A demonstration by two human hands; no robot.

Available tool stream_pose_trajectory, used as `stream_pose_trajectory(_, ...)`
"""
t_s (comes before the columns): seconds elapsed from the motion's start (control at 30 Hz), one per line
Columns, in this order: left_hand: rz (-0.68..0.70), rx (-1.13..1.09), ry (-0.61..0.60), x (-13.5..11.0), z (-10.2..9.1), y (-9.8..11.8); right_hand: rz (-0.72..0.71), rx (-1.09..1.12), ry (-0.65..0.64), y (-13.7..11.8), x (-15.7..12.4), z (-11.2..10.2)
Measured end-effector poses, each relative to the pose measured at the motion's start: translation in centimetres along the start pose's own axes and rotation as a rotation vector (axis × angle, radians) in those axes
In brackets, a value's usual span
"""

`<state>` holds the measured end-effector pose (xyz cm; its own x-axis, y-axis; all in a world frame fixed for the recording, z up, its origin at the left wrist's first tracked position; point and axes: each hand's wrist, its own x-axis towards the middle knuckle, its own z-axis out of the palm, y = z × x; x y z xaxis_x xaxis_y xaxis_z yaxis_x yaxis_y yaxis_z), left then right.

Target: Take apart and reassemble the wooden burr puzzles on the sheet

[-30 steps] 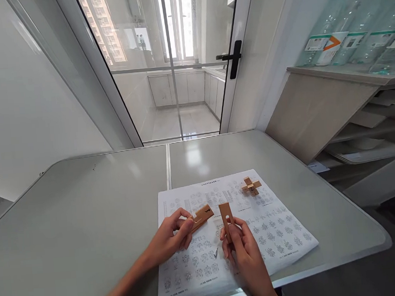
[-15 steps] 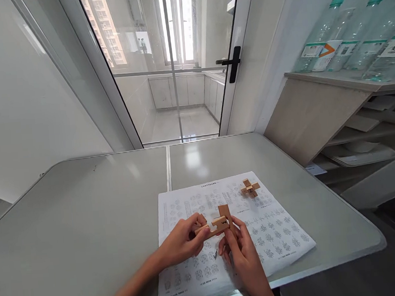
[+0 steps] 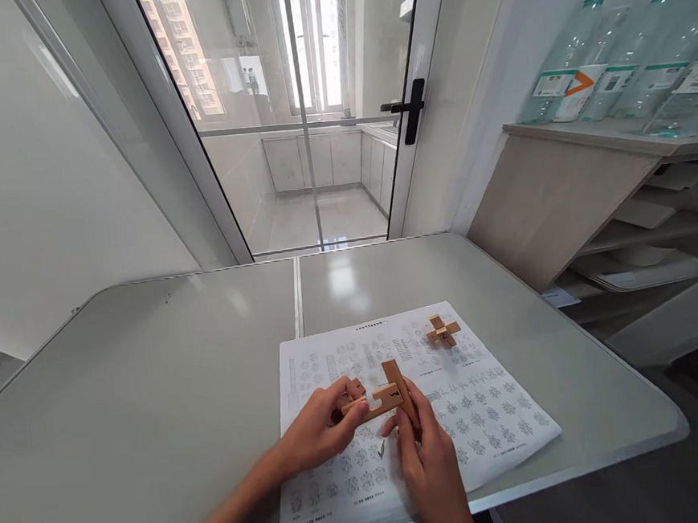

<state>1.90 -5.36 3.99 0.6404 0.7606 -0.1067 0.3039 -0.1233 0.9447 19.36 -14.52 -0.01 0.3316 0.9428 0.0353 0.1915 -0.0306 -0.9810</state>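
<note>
My left hand (image 3: 322,426) is closed on a notched wooden puzzle piece (image 3: 387,398) with a dark mark near its right end. A second small wooden piece (image 3: 355,387) shows at the fingertips of that hand, partly covered. My right hand (image 3: 427,449) grips another wooden puzzle piece (image 3: 396,375), a bar held tilted across the end of the notched one. The two bars appear to touch. Beneath both hands lies a printed instruction sheet (image 3: 485,388) with rows of small diagrams. An assembled wooden cross puzzle (image 3: 442,331) sits on its upper right part.
The sheet rests on a grey table (image 3: 154,390) with a pale seam. Behind stands a glass door (image 3: 342,173) with a black handle (image 3: 414,111). At right, several plastic bottles (image 3: 606,72) stand on a wooden shelf unit (image 3: 561,196) beside the table edge.
The bar in my right hand has turned and leans further left at its top. My right fingers have shifted along it. My left hand has hardly moved.
</note>
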Motion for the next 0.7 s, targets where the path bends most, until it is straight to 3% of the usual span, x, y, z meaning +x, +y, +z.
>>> stream_pose_trajectory(0.4,-0.040,-0.062,0.009,0.0,0.2,0.5,-0.277,-0.179,0.100,1.2,0.2,0.2)
stream_pose_trajectory(0.7,-0.008,0.027,0.066,0.0,0.5,1.1,-0.370,-0.262,0.131,1.1,0.2,0.2)
